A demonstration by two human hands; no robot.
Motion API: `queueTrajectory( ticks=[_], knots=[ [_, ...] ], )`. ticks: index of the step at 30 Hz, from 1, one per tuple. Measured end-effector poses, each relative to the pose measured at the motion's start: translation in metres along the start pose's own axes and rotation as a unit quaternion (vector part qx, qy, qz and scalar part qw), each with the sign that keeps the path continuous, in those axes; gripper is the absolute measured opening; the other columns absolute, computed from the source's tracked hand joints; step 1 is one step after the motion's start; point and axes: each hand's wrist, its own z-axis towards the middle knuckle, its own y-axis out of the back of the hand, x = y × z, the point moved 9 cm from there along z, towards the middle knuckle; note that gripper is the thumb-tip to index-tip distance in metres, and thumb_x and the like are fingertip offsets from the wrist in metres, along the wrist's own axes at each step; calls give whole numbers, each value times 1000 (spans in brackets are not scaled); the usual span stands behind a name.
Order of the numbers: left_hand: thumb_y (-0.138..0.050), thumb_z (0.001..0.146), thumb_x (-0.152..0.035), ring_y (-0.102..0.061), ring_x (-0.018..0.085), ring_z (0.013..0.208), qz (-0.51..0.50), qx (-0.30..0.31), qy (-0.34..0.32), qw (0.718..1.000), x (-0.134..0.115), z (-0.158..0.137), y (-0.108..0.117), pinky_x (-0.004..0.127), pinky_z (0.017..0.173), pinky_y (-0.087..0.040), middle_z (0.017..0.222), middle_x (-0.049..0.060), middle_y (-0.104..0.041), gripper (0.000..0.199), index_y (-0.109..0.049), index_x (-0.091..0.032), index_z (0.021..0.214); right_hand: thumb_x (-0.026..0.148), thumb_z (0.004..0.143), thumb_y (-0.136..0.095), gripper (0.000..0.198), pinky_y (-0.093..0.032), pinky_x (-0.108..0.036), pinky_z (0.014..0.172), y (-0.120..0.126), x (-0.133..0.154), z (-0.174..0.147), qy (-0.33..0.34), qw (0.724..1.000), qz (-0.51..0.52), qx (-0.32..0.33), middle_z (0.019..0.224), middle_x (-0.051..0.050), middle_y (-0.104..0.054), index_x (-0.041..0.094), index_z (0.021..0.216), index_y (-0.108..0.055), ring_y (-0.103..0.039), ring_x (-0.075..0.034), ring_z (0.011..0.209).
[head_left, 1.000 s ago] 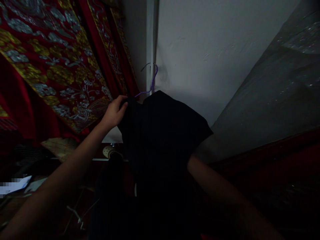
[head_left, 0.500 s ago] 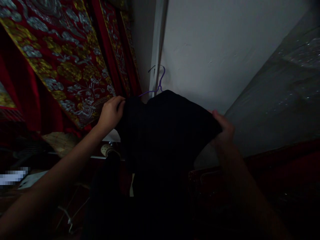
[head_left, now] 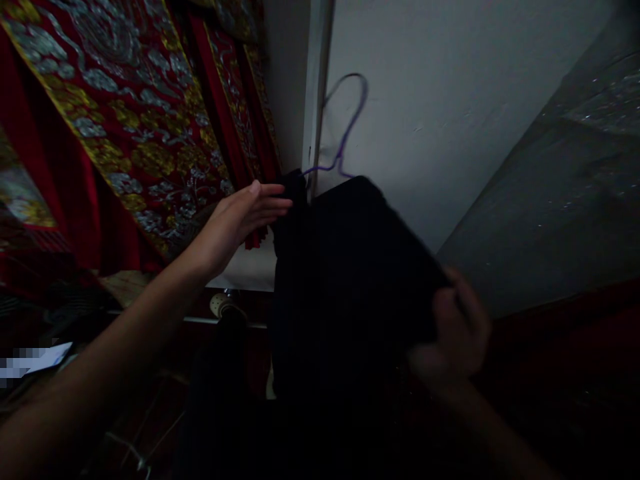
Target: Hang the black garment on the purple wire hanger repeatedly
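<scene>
A plain pale grey wall [head_left: 465,87], crossed by a narrow whitish vertical strip [head_left: 316,80], backs a dimly lit room hung with deep red cloth embroidered in gold and silver [head_left: 145,150] on the left. A sheet of translucent, glinting plastic [head_left: 535,207] slopes down along the right side.

At centre, a short-sleeved, black fabric garment [head_left: 345,267] hangs in front of the person, its folds nearly lost in shadow. A thin purple wire hanger [head_left: 341,150] rises from its neckline, the curved hook upright against the wall beside the whitish strip; whether the hook rests on anything cannot be told.

The person's left hand [head_left: 240,217] is at the garment's left shoulder, fingers stretched nearly straight rather than curled, the tips at the edge of the dark cloth; firm contact cannot be made out. The right hand [head_left: 457,330], blurred, is clamped on the outer edge of the opposite sleeve, thumb and fingers closed over the fabric.

Below the left forearm, a cream-coloured shoe dotted with holes [head_left: 218,305] shows near the foot of the wall. At lower left lie a bright white, flat object [head_left: 53,357], partly pixelated, and a thin, bent whitish piece [head_left: 141,461] too dim to identify.
</scene>
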Motion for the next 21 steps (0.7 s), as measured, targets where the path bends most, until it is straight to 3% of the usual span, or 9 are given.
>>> queueTrajectory(
  ticks=[1,3,6,8,10,13,15,18,21],
  knots=[
    [-45,97,-62,-68,30,109,-42,16,40,998,-2,-5,-10,49,98,-52,116,15,-71,56,-64,-16,123,40,91,-65,22,-50,-27,58,-33,12,-19,45,985,-23,165,77,1,-66,23,104,-70,-61,-15,64],
    [-47,97,-60,-69,27,101,-103,33,104,989,-7,-16,-27,45,89,-56,113,14,-70,51,-65,-17,120,54,87,-67,47,-53,-29,61,-85,36,-66,152,894,-13,422,85,-3,-69,19,117,-63,-65,-18,70],
    [-60,93,-47,-63,14,67,-162,41,172,971,-9,-38,-35,29,62,-55,99,10,-68,37,-68,-16,112,59,89,-63,57,-57,-30,79,-114,50,-98,246,769,28,590,107,-12,-71,14,124,-58,-70,-21,94],
    [-69,87,-37,-45,5,50,-162,44,198,966,-7,-53,-28,19,46,-44,87,4,-64,31,-69,-17,110,47,96,-60,38,-56,-31,88,-116,35,-75,233,792,15,565,113,-12,-71,17,120,-62,-69,-20,103],
    [-74,82,-32,-33,2,44,-129,46,221,965,-3,-66,-13,15,39,-32,78,0,-58,32,-69,-19,110,34,98,-57,23,-53,-36,95,-108,5,-29,188,873,-46,447,114,-10,-69,21,114,-65,-66,-21,108],
    [-75,81,-35,-30,2,40,-55,81,266,959,4,-79,9,14,35,-21,67,-2,-55,32,-69,-20,109,36,93,-64,34,-44,-48,107,-86,-50,24,102,943,-136,288,132,-12,-61,24,125,-63,-55,-26,126],
    [-76,81,-37,-30,3,39,-10,109,275,955,6,-82,19,15,35,-18,63,-1,-57,31,-69,-20,107,47,90,-65,44,-46,-47,104,-91,-87,32,6,937,-107,331,134,-11,-62,24,128,-63,-57,-27,124],
    [-77,80,-36,-29,2,38,23,81,248,965,11,-75,38,15,37,-16,66,1,-64,33,-68,-22,108,65,88,-60,47,-54,-33,73,-107,-124,9,-175,870,-30,461,90,-5,-72,20,94,-73,-67,-20,81],
    [-79,77,-37,-37,4,39,46,16,191,980,20,-62,59,15,38,-26,77,4,-72,38,-66,-21,109,70,76,-70,53,-40,-23,47,-103,-130,-2,-300,850,15,433,57,2,-59,18,67,-66,-51,-11,50]
  ],
)
